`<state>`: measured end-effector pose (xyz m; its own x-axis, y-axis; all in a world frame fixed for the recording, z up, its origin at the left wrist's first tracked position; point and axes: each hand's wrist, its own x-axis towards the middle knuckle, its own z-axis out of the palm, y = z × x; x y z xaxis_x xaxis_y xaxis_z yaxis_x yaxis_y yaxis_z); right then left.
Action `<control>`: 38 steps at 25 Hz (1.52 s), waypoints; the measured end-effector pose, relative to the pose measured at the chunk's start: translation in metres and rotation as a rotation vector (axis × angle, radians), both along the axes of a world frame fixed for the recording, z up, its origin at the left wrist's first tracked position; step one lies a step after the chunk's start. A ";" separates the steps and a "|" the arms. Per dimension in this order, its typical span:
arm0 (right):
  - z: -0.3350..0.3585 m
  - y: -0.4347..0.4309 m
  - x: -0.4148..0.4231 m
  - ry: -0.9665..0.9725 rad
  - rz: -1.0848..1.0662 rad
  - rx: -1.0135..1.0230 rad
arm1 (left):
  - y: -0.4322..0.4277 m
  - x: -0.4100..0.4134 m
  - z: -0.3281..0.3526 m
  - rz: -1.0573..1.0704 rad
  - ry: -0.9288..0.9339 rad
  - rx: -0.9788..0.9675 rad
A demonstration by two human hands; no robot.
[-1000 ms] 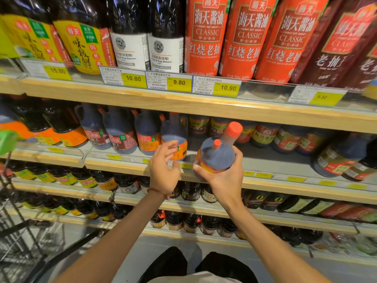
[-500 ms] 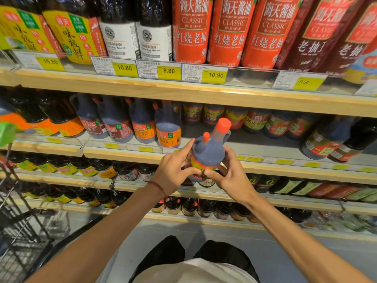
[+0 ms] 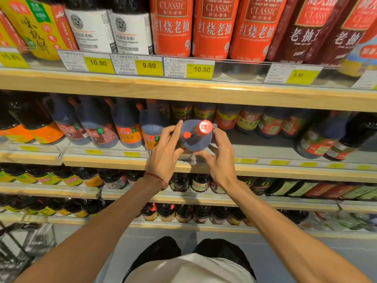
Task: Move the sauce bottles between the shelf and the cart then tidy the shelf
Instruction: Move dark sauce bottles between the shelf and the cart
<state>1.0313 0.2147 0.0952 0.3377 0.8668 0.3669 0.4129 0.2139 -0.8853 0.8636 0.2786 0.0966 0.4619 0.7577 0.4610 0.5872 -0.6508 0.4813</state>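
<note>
"Four handled jugs [image 3: 98,129] in that row on the middle shelf [image 3: 102,162]?"

"Four, with orange caps, standing at the left. On the board above I count three red bottles [image 3: 214,27] marked CLASSIC, two white-label bottles [image 3: 110,31] to their left and two dark red bottles [image 3: 302,33] to their right."

"Price tags?"

"Five price tags [image 3: 149,65] readable along the top edge — 15.80, 10.80, 9.80, 10.90, 9.50."

"And the one being handled?"

"One bottle [image 3: 193,141], dark liquid inside, orange cap [image 3: 205,126] tipped toward us. It is at the near edge of the middle shelf, just right of the four jugs. Whether its base rests on the board I cannot tell — the hands hide it."

"How are the hands?"

"Both clamped on it, one on each side. Left hand [image 3: 165,156]: fingers nearly straight up the left flank, thumb pressed against the lower body. Right hand [image 3: 221,160]: fingers curled round the right side, thumb hooked in at the front."

"The cart?"

"One wire cart [image 3: 22,248], near left corner, well apart from the bottle."
</note>
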 end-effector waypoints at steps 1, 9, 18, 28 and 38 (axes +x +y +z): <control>-0.003 0.006 0.000 0.000 -0.008 0.018 | 0.005 0.004 -0.002 0.010 -0.012 -0.004; -0.033 0.063 0.004 -0.115 -0.162 -0.072 | 0.048 0.026 -0.030 0.066 -0.144 -0.047; -0.041 0.098 0.011 -0.131 -0.120 -0.247 | 0.057 0.059 -0.010 0.317 0.048 -0.249; -0.011 0.049 0.005 -0.335 -0.137 -0.348 | 0.032 0.044 -0.007 0.207 -0.122 -0.301; 0.047 -0.028 -0.043 -0.843 -0.090 -0.449 | -0.023 -0.047 0.037 0.106 0.512 0.062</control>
<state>0.9878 0.1868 0.1419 0.1868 0.9694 0.1595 0.9499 -0.1368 -0.2812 0.8165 0.2551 0.1338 0.5621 0.7911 0.2414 0.8014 -0.5931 0.0777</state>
